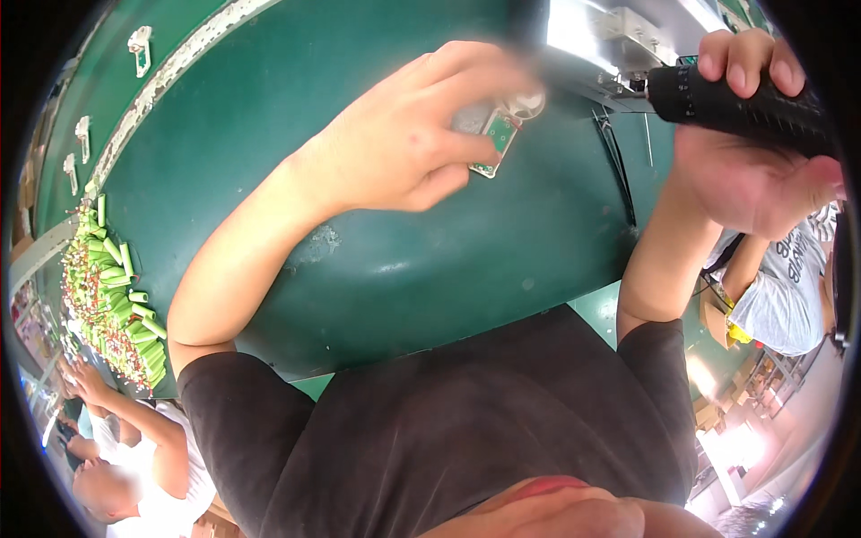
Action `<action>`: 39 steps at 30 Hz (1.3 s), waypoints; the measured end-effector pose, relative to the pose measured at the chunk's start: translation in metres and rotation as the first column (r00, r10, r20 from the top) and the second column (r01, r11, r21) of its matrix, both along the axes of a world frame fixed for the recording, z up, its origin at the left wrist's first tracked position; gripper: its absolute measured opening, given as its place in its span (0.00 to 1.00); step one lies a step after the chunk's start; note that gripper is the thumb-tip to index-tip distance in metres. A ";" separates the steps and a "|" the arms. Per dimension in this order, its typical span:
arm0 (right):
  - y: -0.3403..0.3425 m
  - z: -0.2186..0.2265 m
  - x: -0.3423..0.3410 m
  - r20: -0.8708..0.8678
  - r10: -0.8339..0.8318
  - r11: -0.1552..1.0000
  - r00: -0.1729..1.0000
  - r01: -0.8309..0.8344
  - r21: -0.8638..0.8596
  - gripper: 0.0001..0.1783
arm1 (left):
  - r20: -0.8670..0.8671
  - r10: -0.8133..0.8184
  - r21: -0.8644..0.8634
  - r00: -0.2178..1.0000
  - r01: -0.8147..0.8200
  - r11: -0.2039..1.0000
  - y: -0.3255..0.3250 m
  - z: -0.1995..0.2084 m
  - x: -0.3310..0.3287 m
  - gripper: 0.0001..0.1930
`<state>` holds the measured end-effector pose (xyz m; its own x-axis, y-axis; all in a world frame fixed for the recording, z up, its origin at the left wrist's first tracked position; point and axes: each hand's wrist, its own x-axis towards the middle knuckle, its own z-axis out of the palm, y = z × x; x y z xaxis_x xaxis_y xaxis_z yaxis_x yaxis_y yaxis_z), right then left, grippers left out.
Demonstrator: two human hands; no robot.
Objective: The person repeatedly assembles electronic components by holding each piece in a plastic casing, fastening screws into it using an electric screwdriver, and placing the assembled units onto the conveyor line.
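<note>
Black tool [731,108]: gripped in the raised right hand [744,184], its tip near the metal fixture [632,40], apart from the board part.
Left hand [417,134]: curled, apparently pinching the green board part [502,139] over the tabletop [404,296]; some fingertips blur.
Board part: probably mid-work; whether anything is fastened, I cannot tell.
Similar pieces [140,54]: three lie far left, finished or waiting unclear.
Green cylinders [117,296]: heaped at left, with neither hand on them.

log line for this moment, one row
left hand: holding green circuit board | right hand: holding black electric screwdriver | table left: green cylindrical cells, piled
</note>
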<state>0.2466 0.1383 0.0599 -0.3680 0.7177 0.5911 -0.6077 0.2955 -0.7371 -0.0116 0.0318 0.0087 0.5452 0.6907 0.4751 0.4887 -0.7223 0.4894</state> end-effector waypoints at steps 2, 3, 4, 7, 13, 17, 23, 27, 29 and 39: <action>-0.009 -0.003 -0.013 0.016 -0.014 1.000 1.000 0.014 -0.017 0.45 | 0.060 -0.017 -0.045 0.998 0.020 0.999 0.001 -0.003 0.000 0.07; -0.013 -0.003 -0.018 0.024 -0.021 0.999 0.999 0.022 -0.024 0.45 | 0.090 -0.025 -0.067 0.996 0.031 0.997 0.002 -0.004 0.001 0.07; -0.021 -0.005 -0.028 0.030 -0.027 0.999 0.999 0.028 -0.037 0.45 | 0.091 -0.023 -0.079 0.996 0.030 0.996 0.001 -0.005 0.001 0.07; -0.030 -0.010 -0.038 0.051 -0.046 0.997 0.998 0.049 -0.065 0.44 | 0.107 0.010 -0.102 0.994 0.001 0.995 -0.002 -0.008 0.002 0.08; -0.043 -0.014 -0.055 0.100 -0.098 0.990 0.990 0.106 -0.089 0.43 | 0.121 0.097 -0.170 0.988 -0.076 0.982 -0.003 0.004 0.010 0.13; -0.028 -0.031 -0.059 0.123 -0.115 0.986 0.986 0.128 -0.105 0.42 | 0.093 0.118 -0.177 0.989 -0.100 0.979 -0.006 0.003 0.009 0.13; -0.032 -0.033 -0.064 0.163 -0.147 0.979 0.976 0.167 -0.116 0.41 | 0.037 -0.088 0.529 0.995 0.056 0.847 0.029 -0.037 -0.002 0.09; -0.063 -0.014 -0.067 0.197 -0.176 0.972 0.965 0.201 -0.117 0.40 | 0.076 -0.141 0.523 0.987 0.081 0.848 0.030 -0.042 0.001 0.10; -0.034 -0.036 -0.069 0.197 -0.180 0.971 0.964 0.207 -0.123 0.40 | 0.065 -0.135 0.517 0.989 0.083 0.852 0.027 -0.042 -0.001 0.10; -0.074 -0.005 -0.083 0.253 -0.237 0.956 0.938 0.271 -0.112 0.39 | 0.076 0.007 -0.057 0.997 -0.003 0.998 -0.013 -0.015 -0.004 0.12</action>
